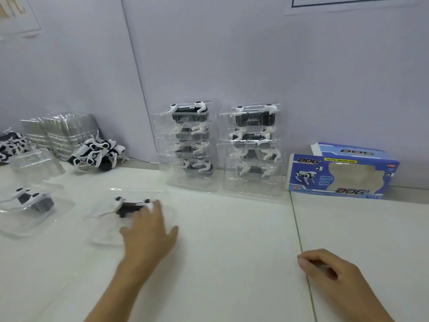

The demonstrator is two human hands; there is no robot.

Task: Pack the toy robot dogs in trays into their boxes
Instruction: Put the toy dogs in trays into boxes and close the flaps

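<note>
A black and white toy robot dog [130, 205] lies in a clear plastic tray [104, 238] on the white table. My left hand [148, 231] lies spread over the tray's right part, fingers straight, fingertips at the dog. My right hand [325, 268] hovers low over the table at the right, fingers loosely curled, holding nothing. A blue windowed box [341, 173] printed "DOG" stands against the wall at the right, its end flap open. A second dog in a tray [30, 201] lies at the far left.
Two stacks of trayed dogs [190, 145] [253, 147] lean against the wall in the middle. Loose dogs [97, 154] and a pile of empty clear trays [55, 133] sit at the back left. A table seam [299, 240] runs front to back.
</note>
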